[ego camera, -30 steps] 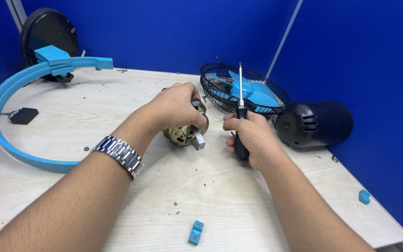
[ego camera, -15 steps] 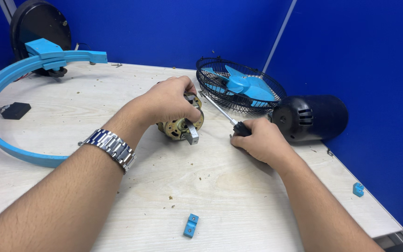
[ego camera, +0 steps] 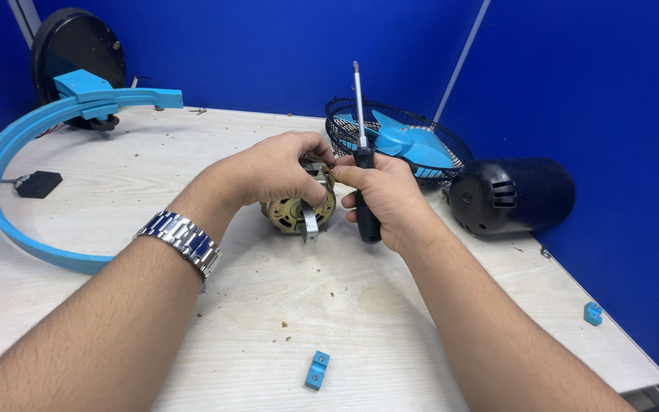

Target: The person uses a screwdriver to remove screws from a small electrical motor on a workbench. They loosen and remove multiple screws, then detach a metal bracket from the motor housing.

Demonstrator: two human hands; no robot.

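Pale wooden table (ego camera: 390, 320), blue walls; left hand (ego camera: 272, 172) grips motor (ego camera: 295, 212), right hand (ego camera: 387, 197) grips screwdriver (ego camera: 363, 164).

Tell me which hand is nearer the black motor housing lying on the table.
Right. The right hand, gripping a screwdriver, sits just left of the black motor housing. The left hand is farther left, on the fan motor.

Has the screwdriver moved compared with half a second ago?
Yes. The screwdriver pointed its shaft leftward at the motor; now it stands upright in the right hand.
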